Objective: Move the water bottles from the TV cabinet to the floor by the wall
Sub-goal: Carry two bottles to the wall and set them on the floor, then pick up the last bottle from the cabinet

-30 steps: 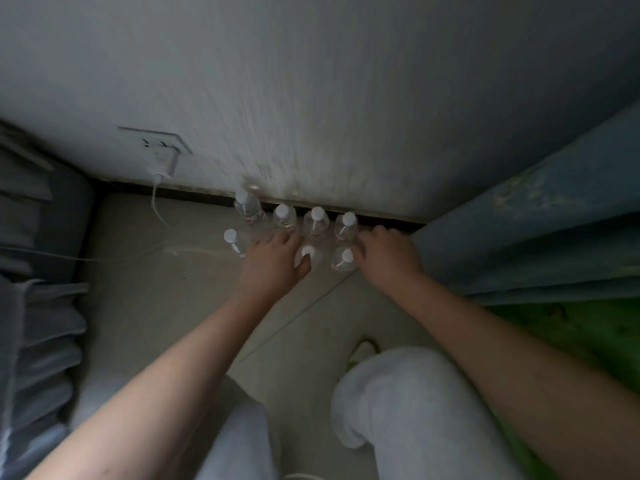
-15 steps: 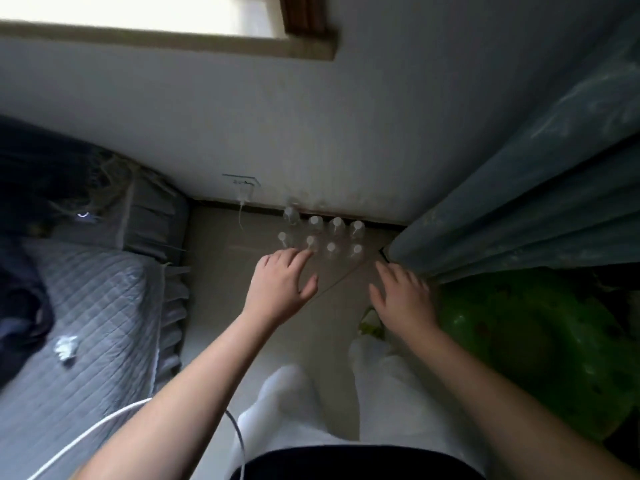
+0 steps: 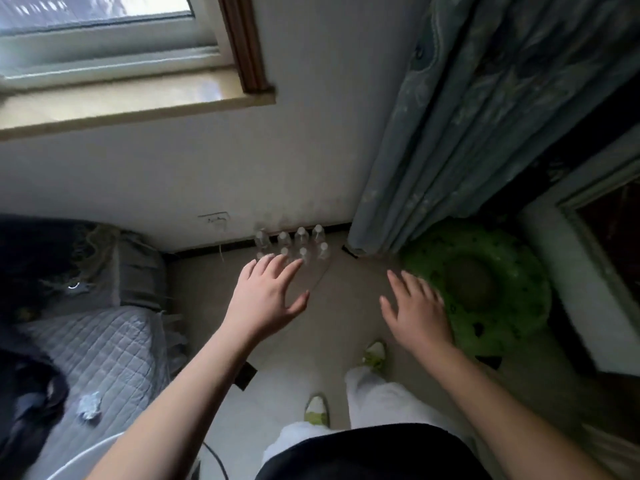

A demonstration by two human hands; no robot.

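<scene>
While the water bottles (image 3: pixel 292 245) are standing upright in two short rows on the floor (image 3: pixel 346 306), right against the base of the wall (image 3: pixel 242 174), both hands are hanging in the air above the floor with fingers spread and nothing in them. From the left hand (image 3: pixel 266 301) the cluster is lying just ahead, its fingertips overlapping the nearest row in this view though apparently well above it; the right hand (image 3: pixel 417 313) is sitting further off, to the right of the bottles and over the edge of a green inflatable ring (image 3: pixel 498 306). Each bottle's long axis is running vertically, caps pointing up toward the camera. A patterned curtain (image 3: pixel 467 133) is hanging just right of the cluster, a quilted bed (image 3: pixel 104 348) is lying to the left, and a window sill (image 3: pixel 138 105) is showing above

Compared with a second ago, when both hands were resting on the bottles, they are now lifted clear and the view is pulling up and back, so the person appears to be rising. This batch looks placed; whether more bottles are waiting on the TV cabinet cannot be told
</scene>
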